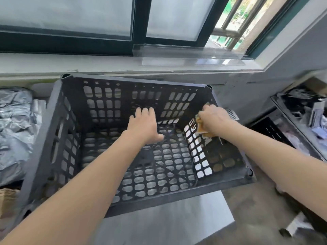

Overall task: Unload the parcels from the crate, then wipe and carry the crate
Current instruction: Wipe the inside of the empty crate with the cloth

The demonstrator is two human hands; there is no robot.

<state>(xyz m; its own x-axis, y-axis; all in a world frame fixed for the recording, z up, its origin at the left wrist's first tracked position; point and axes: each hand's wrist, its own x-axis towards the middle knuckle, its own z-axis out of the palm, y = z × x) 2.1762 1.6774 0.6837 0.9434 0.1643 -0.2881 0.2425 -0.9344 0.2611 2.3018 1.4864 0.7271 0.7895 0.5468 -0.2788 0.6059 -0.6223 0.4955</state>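
**Window bay: crate emptied, wiping stage in hand**

Head view. The setting is a window bay: sliding windows (70, 15) run above a pale sill (123, 66), with a grey flat surface (168, 227) showing below the work.

The dark perforated plastic crate (177, 195) stands just under the sill, directly ahead of the person, its open mouth facing the camera. No parcels are seen inside it. Its long axis appears to run side to side, roughly along the sill though askew to it.

Left of the crate lies a heap of grey poly-bag parcels (16, 124). Right of the crate stands a second container (276, 101) holding dark items too blurred to name.

Both hands reach into the crate:
- The left hand (143, 124) reaches to the crate's far wall, thumb spread. Whether its fingers lie flat or hook through a slot cannot be told.
- The right hand (215, 119) is closed around a yellow-brown cloth (201, 128), held at the top of the crate's right wall.

Judgement: unloading looks complete and wiping is under way. The cloth hand is the nearer to the right wall, which runs back toward the person, so the stroke would follow that wall. The left hand is placed to steady the crate.
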